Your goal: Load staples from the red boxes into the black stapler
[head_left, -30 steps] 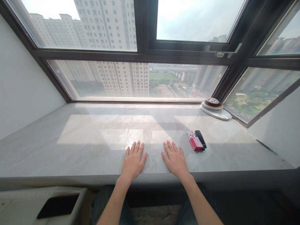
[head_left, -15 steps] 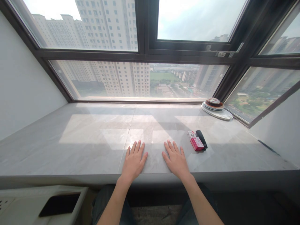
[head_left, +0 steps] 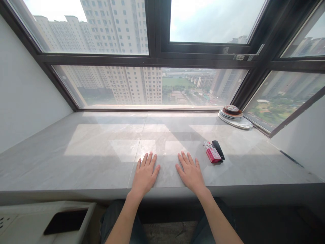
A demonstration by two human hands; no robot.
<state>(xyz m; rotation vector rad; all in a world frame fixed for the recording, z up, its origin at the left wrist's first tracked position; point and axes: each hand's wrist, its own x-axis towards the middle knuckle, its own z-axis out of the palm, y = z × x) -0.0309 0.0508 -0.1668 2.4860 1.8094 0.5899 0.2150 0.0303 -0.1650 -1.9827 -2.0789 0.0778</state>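
My left hand [head_left: 145, 174] lies palm down on the grey marbled windowsill [head_left: 76, 169], fingers spread and holding nothing. Palm down as well, my right hand [head_left: 190, 172] rests on the same surface with its fingers apart. To the right of it, a small pink and white box [head_left: 212, 153] sits against a black stapler [head_left: 218, 151]; neither is touched by a hand. The sill's front edge passes under both wrists.
In the far right corner a stack of plates or coasters [head_left: 231, 112] stands on a white oval board [head_left: 238, 123]. Dark window frames [head_left: 152, 61] close off the back. Below the sill at lower left is a pale plastic unit [head_left: 25, 220] with a dark opening.
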